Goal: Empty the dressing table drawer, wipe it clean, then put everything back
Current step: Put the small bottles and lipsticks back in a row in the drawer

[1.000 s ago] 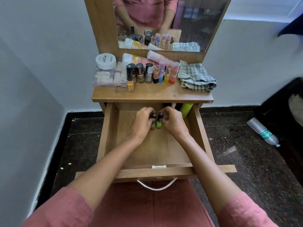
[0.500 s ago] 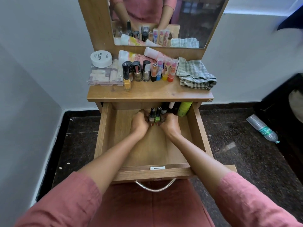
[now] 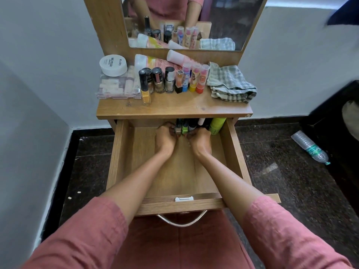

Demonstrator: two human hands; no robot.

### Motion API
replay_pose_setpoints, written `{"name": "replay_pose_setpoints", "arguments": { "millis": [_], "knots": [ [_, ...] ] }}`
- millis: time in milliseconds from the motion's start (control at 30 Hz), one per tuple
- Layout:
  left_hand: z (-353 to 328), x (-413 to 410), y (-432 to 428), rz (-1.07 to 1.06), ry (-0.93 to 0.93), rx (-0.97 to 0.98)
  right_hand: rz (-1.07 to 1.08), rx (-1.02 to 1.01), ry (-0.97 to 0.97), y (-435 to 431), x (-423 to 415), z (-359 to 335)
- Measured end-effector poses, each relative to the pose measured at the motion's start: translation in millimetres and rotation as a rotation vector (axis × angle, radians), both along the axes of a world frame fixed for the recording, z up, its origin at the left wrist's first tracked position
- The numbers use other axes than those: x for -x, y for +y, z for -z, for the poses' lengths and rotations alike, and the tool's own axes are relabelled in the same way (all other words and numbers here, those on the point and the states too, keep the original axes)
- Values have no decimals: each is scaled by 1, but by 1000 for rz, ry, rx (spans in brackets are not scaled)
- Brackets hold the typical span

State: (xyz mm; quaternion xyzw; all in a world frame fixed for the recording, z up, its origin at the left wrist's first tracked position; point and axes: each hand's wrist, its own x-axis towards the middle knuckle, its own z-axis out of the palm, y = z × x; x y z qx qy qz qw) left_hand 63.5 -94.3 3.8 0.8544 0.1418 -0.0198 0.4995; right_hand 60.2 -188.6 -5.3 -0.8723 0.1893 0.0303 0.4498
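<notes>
I have one head-worn view, facing forward and down. It looks closely into the drawer (image 3: 116, 152), mirror (image 3: 223, 20) above

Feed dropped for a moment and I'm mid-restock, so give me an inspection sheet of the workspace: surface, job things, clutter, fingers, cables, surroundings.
Surface: drawer pulled open, floor mostly bare; tabletop crowded.
Job's things: small bottles and green bottle at drawer's back; nail polishes, lip balms, tubes, white jar on clear box on the tabletop.
Clutter: checked cloth crumpled on tabletop's right.
Fingers: left hand and right hand curl round the small bottles.
Cables: nothing seen.
Surroundings: mirror above; plastic bottle lying on dark floor, right.
</notes>
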Motion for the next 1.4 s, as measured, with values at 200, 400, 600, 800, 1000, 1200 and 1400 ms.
{"name": "replay_pose_setpoints", "arguments": {
  "millis": [200,400,600,800,1000,1200,1400],
  "knots": [
    [-1,2,-1,-6,-15,-45,-23,15,14,0,3,0],
    [-12,9,2,-22,-6,-1,-76,77,3,-2,9,-14],
    [-42,34,20,47,-142,-80,-189,145,-121,-1,24,-43],
    [-89,50,42,64,-353,-84,-242,143,-295,-4,32,-95],
    [-131,35,60,-39,-577,-40,-165,82,-526,-14,5,-148],
    [-146,7,66,-26,-581,-185,-147,227,-542,-26,-34,-159],
    [-143,0,67,13,-512,-248,-237,335,-496,-29,-48,-149]
  ]
}}
